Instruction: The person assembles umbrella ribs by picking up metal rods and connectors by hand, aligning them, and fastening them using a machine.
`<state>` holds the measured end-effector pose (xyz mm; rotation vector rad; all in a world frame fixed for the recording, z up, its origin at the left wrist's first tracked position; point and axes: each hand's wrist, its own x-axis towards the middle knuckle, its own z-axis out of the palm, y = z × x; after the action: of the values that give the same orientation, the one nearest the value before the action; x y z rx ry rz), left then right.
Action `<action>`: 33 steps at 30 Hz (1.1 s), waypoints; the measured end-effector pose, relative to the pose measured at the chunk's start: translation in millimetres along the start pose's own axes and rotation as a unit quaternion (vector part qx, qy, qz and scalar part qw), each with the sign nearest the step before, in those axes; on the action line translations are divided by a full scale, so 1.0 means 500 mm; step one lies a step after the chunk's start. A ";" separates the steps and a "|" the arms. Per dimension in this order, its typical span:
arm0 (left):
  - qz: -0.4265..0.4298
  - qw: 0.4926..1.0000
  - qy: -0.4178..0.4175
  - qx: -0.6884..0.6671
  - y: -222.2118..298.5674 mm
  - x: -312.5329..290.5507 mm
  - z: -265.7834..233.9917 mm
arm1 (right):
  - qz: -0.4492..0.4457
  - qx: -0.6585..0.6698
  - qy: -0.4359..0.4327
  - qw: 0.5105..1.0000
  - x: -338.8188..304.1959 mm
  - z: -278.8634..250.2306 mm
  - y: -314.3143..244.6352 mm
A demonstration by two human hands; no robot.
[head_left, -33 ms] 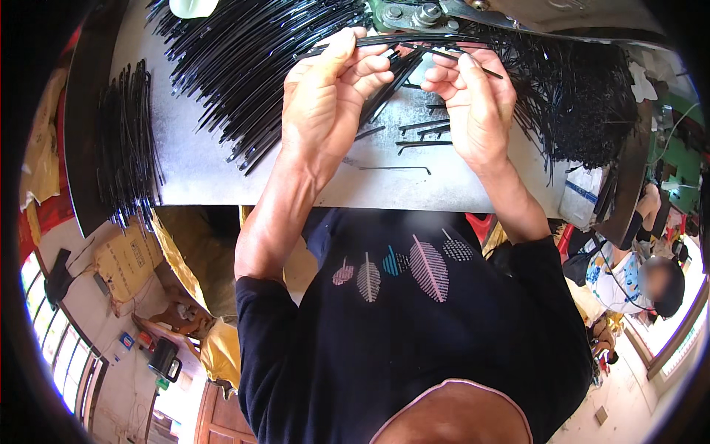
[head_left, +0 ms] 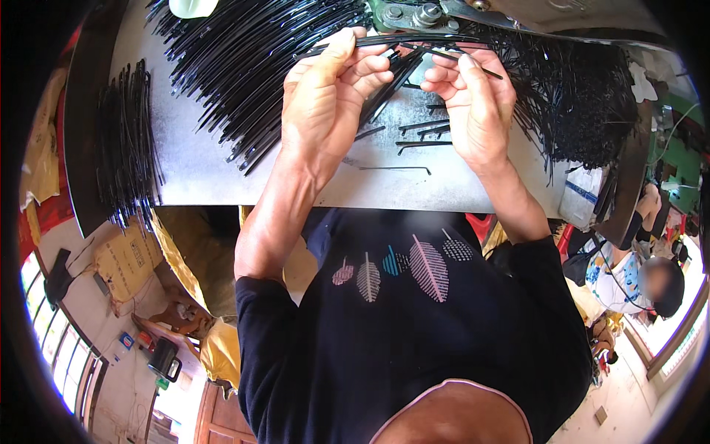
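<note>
Head view, looking down: the left hand [head_left: 325, 111] is pinched shut on a bundle of thin black rods [head_left: 403, 44], held level above a grey metal worktop [head_left: 214, 170]. The right hand [head_left: 473, 103] grips one thin black rod [head_left: 481, 68] between thumb and fingers, just beside the bundle. Heaps of similar black rods [head_left: 244, 66] cover the worktop on both sides. A green metal fixture [head_left: 410, 15] sits just beyond the hands.
</note>
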<state>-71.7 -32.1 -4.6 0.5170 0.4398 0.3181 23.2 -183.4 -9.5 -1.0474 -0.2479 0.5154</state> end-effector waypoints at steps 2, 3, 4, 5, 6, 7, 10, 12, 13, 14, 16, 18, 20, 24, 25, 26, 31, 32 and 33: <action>0.005 1.000 0.011 -0.007 -0.002 0.002 0.003 | 0.006 0.007 -0.003 1.000 0.001 0.000 0.001; 0.011 1.000 0.022 -0.013 -0.002 0.003 0.004 | 0.007 0.006 -0.003 1.000 0.001 0.002 0.000; 0.012 1.000 0.021 -0.013 -0.001 0.006 0.001 | 0.006 0.005 -0.005 1.000 0.005 0.002 0.002; 0.008 1.000 0.010 -0.002 0.001 0.009 -0.002 | 0.004 0.004 -0.005 1.000 0.010 0.002 0.004; 0.005 1.000 0.000 0.010 0.002 0.012 -0.004 | -0.003 0.004 -0.009 1.000 0.015 0.001 0.007; 0.005 1.000 0.000 0.009 0.001 0.012 -0.006 | -0.009 0.004 -0.012 1.000 0.015 0.001 0.008; 0.012 1.000 -0.020 0.014 -0.001 0.012 -0.008 | -0.002 0.021 -0.017 1.000 0.015 0.001 0.009; 0.021 0.999 -0.026 0.031 -0.004 0.011 -0.002 | 0.009 0.035 -0.015 0.999 0.013 0.001 0.006; 0.023 0.999 -0.026 0.031 -0.005 0.014 0.000 | 0.020 0.049 -0.015 0.998 0.014 0.001 0.005; 0.026 0.998 -0.034 0.041 -0.006 0.018 0.002 | 0.019 0.049 -0.017 0.998 0.017 -0.001 0.003; 0.063 0.997 -0.022 0.027 -0.015 0.030 0.027 | 0.029 0.090 -0.015 0.995 0.024 -0.013 -0.007; 0.080 0.996 -0.016 0.034 -0.014 0.049 0.051 | 0.032 0.099 -0.012 0.994 0.039 -0.025 -0.015; 0.090 0.995 -0.025 0.034 -0.013 0.069 0.066 | 0.009 0.090 -0.011 0.996 0.054 -0.026 -0.025; 0.055 0.998 -0.028 0.007 -0.008 0.089 0.073 | 0.004 0.090 -0.002 0.996 0.073 -0.034 -0.025; 0.051 0.998 -0.020 0.010 -0.006 0.088 0.080 | 0.002 0.090 -0.001 0.996 0.074 -0.034 -0.026; 0.046 0.999 -0.013 0.014 -0.006 0.088 0.084 | -0.001 0.085 -0.005 0.996 0.075 -0.033 -0.026; 0.074 0.997 -0.020 0.020 -0.018 0.107 0.067 | -0.002 0.082 -0.024 0.996 0.078 -0.027 -0.024; 0.095 0.995 -0.014 0.031 -0.026 0.113 0.064 | -0.007 0.077 -0.013 0.997 0.076 -0.029 -0.028; 0.101 0.994 -0.029 0.025 -0.033 0.116 0.057 | -0.011 0.072 -0.001 0.997 0.075 -0.028 -0.028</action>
<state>-5.3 -34.2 -9.9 0.6205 0.3405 0.4853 65.3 -180.2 -5.8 -0.9021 -0.2216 0.5068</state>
